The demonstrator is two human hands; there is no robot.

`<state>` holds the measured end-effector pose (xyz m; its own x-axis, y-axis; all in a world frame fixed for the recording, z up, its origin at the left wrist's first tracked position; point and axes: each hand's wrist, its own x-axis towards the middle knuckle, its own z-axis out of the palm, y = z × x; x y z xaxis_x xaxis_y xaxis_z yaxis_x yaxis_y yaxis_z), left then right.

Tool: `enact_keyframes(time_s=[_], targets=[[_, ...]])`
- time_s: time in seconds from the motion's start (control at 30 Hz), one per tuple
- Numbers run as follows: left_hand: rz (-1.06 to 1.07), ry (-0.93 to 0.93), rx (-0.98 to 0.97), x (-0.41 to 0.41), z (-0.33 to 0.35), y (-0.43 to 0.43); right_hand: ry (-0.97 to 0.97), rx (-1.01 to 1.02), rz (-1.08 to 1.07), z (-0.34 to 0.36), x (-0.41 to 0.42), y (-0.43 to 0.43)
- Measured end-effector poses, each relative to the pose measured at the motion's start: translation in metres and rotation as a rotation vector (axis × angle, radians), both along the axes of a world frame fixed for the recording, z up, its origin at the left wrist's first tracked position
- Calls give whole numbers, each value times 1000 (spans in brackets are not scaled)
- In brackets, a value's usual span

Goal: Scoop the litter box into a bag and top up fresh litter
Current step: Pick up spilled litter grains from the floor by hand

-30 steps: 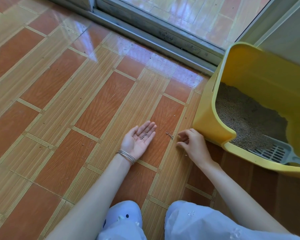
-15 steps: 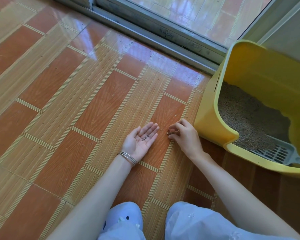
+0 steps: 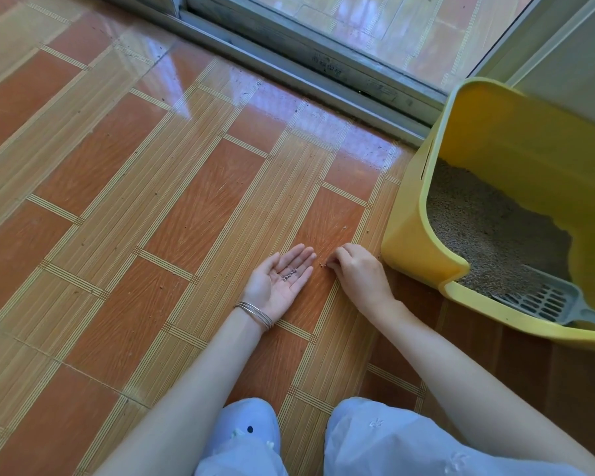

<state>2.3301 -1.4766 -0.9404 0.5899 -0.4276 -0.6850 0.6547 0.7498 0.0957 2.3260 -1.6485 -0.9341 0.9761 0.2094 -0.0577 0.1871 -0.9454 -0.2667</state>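
Observation:
My left hand (image 3: 279, 281) lies palm up on the tiled floor, fingers straight, with a few dark litter grains (image 3: 289, 273) on the palm. My right hand (image 3: 356, 273) is just to its right, knuckles up and fingers curled, the tips pinching spilled litter grains (image 3: 320, 264) at the floor. The yellow litter box (image 3: 416, 249) stands right of that hand, holding grey-brown litter (image 3: 488, 228). A grey slotted scoop (image 3: 543, 302) rests in its front corner, handle over the rim.
A metal sliding-door track (image 3: 323, 70) runs across the back, with the glass door beyond. Small specks of litter dot the orange and tan floor tiles (image 3: 152, 201). My knees (image 3: 409, 441) in pale trousers are at the bottom edge.
My right hand moved left from beside the litter box to the little cluster of grains on the floor and closed its fingertips there. The left hand stayed palm up.

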Motion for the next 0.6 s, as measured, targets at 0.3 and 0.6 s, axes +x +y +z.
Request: enact_keyframes(time_s=[0.3,0.6], targets=[[19,25,43,-3,7,-2,73,30,-90,-1,-4,11],[-37,3,25,-3,15,-14,-22,488,-62,40,-11,13]])
